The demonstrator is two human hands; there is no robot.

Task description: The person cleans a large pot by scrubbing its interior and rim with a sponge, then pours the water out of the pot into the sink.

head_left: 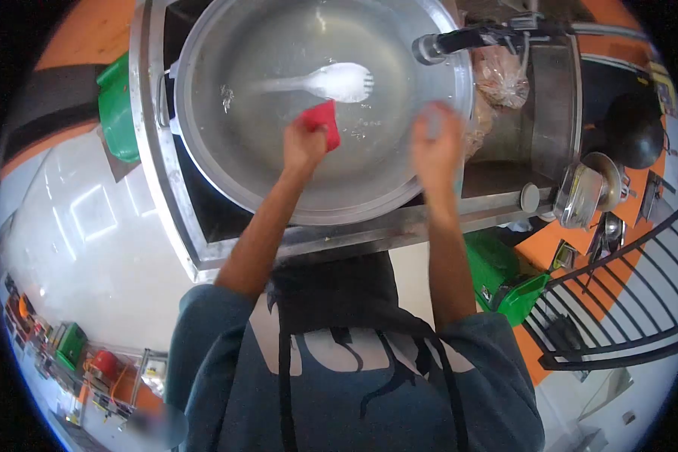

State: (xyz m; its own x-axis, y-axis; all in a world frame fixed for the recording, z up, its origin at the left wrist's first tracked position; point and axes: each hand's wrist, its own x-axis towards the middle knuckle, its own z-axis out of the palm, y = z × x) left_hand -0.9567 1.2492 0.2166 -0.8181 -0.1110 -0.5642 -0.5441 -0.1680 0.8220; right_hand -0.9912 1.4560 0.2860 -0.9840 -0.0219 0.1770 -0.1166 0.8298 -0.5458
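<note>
My left hand [304,148] is closed on a small flat red pad [324,120]; whether it is sponge or cloth I cannot tell. It hangs over a wide round metal pot [241,187] with cloudy liquid inside. In that liquid lies a large white serving spoon [340,81] with a toothed tip, its handle pointing left. Over the pot's right side is my right hand [437,147], smeared by motion, so its fingers do not show clearly.
A black tap head [429,49] reaches over the pot's right rim. Beside it a steel sink [505,162] holds a clear plastic bag [501,79]. A green bin [497,271] stands below right, and a glass container [581,197] sits at the sink's end.
</note>
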